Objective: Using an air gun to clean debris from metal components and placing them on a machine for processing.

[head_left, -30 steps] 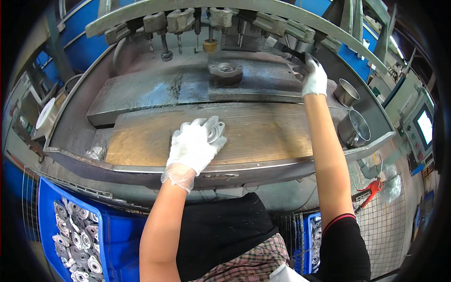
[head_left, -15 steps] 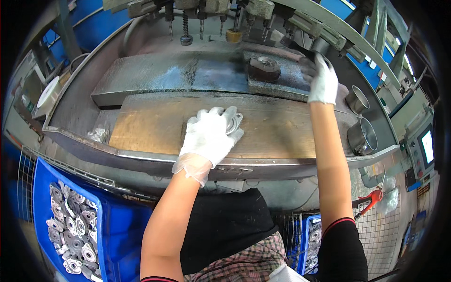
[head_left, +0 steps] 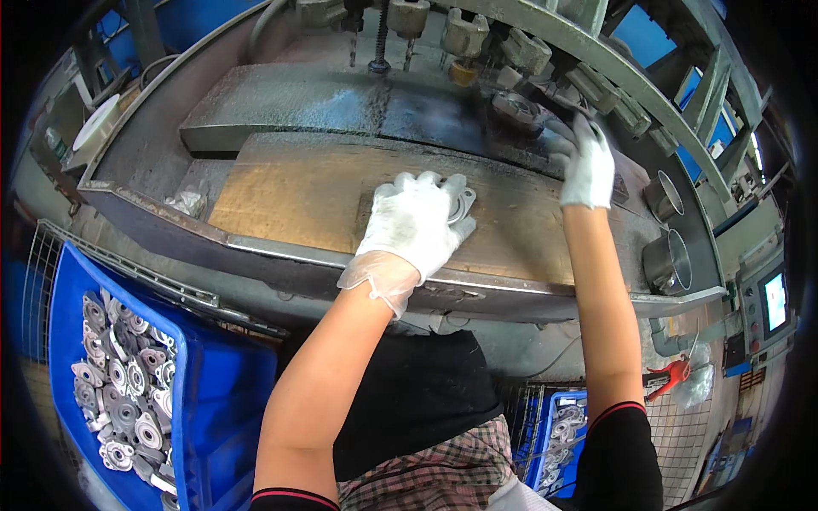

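My left hand, in a white glove, is closed around a small grey metal flange just above the wooden board. Only one end of the flange, with a round opening, shows past the fingers. My right hand, gloved too, is raised at the right beside the drilling fixture. Its fingers are bent around a dark, blurred, long thing whose kind I cannot make out. Drill bits hang over the wet metal bed, left of the fixture.
A blue bin of metal flanges stands at the lower left, a smaller blue bin at the lower right. Two metal cups sit at the tray's right end. Beyond them are a red-handled tool and a control panel.
The view has shifted, so the bench sits differently in the picture. My left hand keeps its hold on the flange. My right hand stays near the fixture, its fingers turned a little.
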`<state>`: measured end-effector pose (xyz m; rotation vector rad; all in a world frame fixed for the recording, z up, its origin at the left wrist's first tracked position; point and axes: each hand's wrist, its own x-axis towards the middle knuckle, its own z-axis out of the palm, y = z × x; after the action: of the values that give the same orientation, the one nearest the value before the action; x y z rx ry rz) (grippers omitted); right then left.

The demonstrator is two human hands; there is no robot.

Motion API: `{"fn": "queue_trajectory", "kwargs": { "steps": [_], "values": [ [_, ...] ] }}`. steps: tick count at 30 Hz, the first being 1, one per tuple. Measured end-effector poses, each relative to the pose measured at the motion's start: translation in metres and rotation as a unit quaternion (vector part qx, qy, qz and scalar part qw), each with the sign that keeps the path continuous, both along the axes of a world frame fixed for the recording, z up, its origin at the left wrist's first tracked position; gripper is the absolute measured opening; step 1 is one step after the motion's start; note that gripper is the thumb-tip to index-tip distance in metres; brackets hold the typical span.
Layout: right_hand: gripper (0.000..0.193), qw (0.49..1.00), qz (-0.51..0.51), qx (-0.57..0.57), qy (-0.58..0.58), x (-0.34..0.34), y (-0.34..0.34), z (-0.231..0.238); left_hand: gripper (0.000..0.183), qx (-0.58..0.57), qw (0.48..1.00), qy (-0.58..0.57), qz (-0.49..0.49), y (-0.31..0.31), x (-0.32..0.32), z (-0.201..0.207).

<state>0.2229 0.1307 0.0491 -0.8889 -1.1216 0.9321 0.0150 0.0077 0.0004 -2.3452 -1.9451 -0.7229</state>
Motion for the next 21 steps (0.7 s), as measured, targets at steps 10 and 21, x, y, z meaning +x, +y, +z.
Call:
{"fn": "queue_trajectory", "kwargs": {
  "steps": [10, 21],
  "values": [
    [0.037, 0.995, 0.066, -0.066, 0.021, -0.012, 0.004, -0.017, 0.043, -0.017, 1.000, -0.015, -0.011, 0.000, -0.002, -0.001],
    [0.035, 0.997, -0.017, 0.009, -0.078, -0.069, 0.061, -0.027, 0.041, -0.015, 0.999, -0.026, -0.022, 0.003, 0.004, 0.003]
  ]
}}
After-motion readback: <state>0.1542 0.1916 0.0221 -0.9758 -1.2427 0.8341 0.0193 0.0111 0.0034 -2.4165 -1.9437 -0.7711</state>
